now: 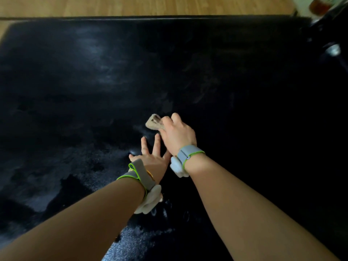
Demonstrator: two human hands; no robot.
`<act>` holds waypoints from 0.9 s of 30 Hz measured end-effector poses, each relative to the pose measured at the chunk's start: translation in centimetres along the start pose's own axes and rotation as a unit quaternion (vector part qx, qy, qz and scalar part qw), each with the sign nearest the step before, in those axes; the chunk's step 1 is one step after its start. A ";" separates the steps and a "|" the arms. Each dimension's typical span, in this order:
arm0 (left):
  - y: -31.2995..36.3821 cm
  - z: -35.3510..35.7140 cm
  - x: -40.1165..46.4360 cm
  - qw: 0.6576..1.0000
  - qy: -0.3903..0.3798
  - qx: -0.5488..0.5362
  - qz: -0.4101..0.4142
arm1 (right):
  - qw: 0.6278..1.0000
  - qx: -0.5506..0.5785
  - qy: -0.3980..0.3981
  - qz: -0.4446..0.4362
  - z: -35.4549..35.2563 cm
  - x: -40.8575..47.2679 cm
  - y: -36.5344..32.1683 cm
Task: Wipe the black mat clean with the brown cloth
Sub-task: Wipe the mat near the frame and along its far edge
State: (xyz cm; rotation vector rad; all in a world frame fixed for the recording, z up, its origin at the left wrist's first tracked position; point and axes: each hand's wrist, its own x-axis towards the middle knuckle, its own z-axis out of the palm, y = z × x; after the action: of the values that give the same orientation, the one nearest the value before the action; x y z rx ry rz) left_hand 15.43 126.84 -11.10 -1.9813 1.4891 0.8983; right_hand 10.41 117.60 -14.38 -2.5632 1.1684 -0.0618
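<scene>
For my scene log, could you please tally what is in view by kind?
Hands: 2, left hand, right hand
Wrist straps: 2, left strap, right strap
Brown cloth: 1
Black mat: 1
Total: 6

I see the black mat (226,72) as dark and faintly glossy, with dusty grey smears. The brown cloth (153,122) looks rough and fuzzy. Beyond lies smooth wood floor (131,5); wrist straps (188,153) look woven.
</scene>
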 end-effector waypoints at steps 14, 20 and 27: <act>-0.1 0.4 0.3 1.000 0.015 -0.020 0.001 | 0.997 -0.027 -0.008 0.066 -1.0 -0.7 2.2; -0.9 0.6 0.1 0.999 0.016 -0.023 0.018 | 0.997 -0.033 0.011 0.067 0.0 -0.6 1.5; -11.7 -1.1 0.1 0.997 0.035 0.034 -0.063 | 0.996 -0.050 0.049 0.059 0.5 -0.7 1.6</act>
State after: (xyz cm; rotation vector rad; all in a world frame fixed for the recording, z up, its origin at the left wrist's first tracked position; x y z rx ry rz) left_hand 26.91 129.23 -10.41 -2.0503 1.3956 0.7214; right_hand 8.86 117.23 -15.29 -2.5956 1.3914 -0.1069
